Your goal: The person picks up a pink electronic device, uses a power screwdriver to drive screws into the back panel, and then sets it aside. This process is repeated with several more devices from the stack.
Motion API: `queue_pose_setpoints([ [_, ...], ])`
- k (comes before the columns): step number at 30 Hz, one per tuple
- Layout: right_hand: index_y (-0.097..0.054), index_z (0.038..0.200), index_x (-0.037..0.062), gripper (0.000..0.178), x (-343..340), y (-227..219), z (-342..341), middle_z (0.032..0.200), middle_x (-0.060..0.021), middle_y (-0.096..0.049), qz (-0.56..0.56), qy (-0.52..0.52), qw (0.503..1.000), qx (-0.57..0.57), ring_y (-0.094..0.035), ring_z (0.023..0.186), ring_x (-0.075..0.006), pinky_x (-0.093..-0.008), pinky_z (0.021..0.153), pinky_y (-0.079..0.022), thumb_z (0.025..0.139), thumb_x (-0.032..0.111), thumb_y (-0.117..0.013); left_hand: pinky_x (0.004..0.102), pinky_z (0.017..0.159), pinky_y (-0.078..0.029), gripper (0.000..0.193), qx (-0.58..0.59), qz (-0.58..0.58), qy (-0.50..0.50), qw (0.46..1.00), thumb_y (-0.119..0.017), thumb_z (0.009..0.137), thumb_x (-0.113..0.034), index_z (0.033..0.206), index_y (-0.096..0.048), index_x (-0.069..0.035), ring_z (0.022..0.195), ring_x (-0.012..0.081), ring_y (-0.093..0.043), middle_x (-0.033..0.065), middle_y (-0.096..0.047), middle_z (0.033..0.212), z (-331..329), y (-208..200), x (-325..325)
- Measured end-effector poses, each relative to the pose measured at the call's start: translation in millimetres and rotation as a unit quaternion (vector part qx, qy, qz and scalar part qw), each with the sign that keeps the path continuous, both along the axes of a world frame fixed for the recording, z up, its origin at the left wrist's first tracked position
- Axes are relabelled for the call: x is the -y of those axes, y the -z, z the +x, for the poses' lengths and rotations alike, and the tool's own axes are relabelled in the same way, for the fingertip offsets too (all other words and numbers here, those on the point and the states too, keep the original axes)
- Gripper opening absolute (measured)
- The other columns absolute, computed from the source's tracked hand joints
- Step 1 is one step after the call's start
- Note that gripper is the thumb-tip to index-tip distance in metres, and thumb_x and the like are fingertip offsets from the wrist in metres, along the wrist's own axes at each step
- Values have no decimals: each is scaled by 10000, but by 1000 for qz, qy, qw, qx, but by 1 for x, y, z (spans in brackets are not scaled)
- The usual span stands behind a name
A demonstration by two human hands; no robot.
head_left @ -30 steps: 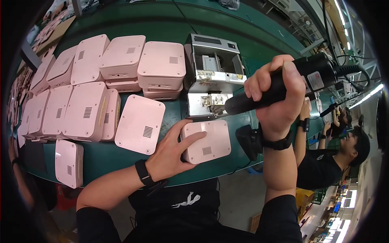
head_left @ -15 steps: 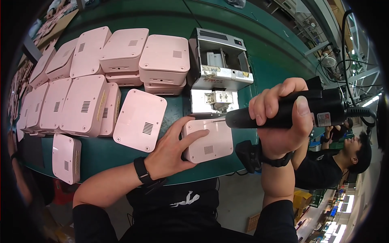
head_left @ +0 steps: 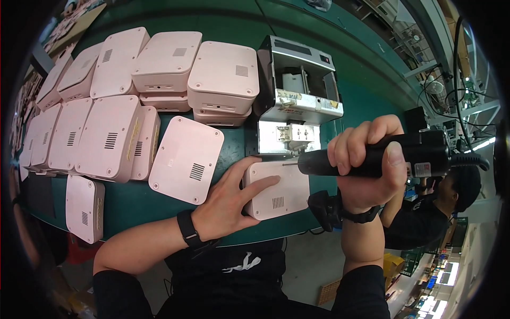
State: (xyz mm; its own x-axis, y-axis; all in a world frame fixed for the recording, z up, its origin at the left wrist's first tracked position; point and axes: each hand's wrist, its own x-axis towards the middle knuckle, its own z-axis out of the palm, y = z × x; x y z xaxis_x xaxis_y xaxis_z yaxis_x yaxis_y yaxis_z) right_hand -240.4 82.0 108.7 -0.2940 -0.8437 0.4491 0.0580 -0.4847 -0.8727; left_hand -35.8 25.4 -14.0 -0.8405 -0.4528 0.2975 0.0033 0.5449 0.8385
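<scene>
A pale pink plastic housing [head_left: 279, 194], with a vent grille and corner screw holes, lies on the bench in front of me. My left hand [head_left: 226, 199] grips its left side, index finger stretched across the top and thumb at the near edge. My right hand [head_left: 366, 162] is wrapped around a black corded electric screwdriver [head_left: 414, 154], held roughly level. Its thin bit points left over the far part of the housing; whether the tip touches a hole I cannot tell. Beside my left hand lies another pink housing [head_left: 186, 159], vent side up.
Several pink housings [head_left: 109, 135] are stacked at the left and back left. One stands alone [head_left: 82, 207] near the front left edge. A metal screw feeder [head_left: 303, 109] stands beyond my hands on the green bench [head_left: 350, 93]. A person in black [head_left: 425, 220] is at the right.
The view has shifted slightly. My left hand still holds the housing, and the screwdriver in my right hand has dropped a little toward me.
</scene>
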Motion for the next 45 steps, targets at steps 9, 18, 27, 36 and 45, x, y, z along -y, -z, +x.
queue_pose_setpoints([
  [9,-463,1004,62,299,-5,-32,-1,640,-46,-471,-71,18,997,-8,-437,478,-150,-319,522,-414,936,351,-485,444,1033,-444,792,4,-9,16,1000,-865,614,-129,1340,-552,-183,1245,394,-470,188,-395,1369,-8,-7,-9],
  [18,-472,1006,61,315,-2,-30,11,648,-43,-471,33,39,999,0,-432,485,-146,-325,536,-407,954,371,-460,442,1021,-441,780,-20,-42,25,999,-865,605,-149,1322,-563,-192,1217,382,-488,172,-426,1337,-30,0,-7],
  [27,-467,997,67,341,-8,-30,25,651,-46,-482,11,-3,1000,0,-441,483,-147,-328,529,-409,940,403,-478,445,1024,-440,781,-25,-56,14,998,-870,586,-136,1308,-575,-188,1216,383,-491,181,-418,1338,-28,7,-9],
  [36,-442,978,76,330,-3,-8,22,631,-47,-481,28,-33,999,-28,-449,481,-148,-324,526,-430,915,385,-537,439,1018,-456,743,-44,-39,13,998,-864,591,-119,1282,-595,-164,1230,384,-485,179,-425,1333,-30,6,-12],
  [45,-439,985,70,338,-9,-13,21,626,-53,-482,9,-46,998,-45,-449,471,-152,-323,516,-429,908,379,-551,437,1010,-458,741,-36,-55,28,997,-864,588,-122,1278,-597,-162,1202,379,-492,177,-429,1327,-33,2,-10],
])
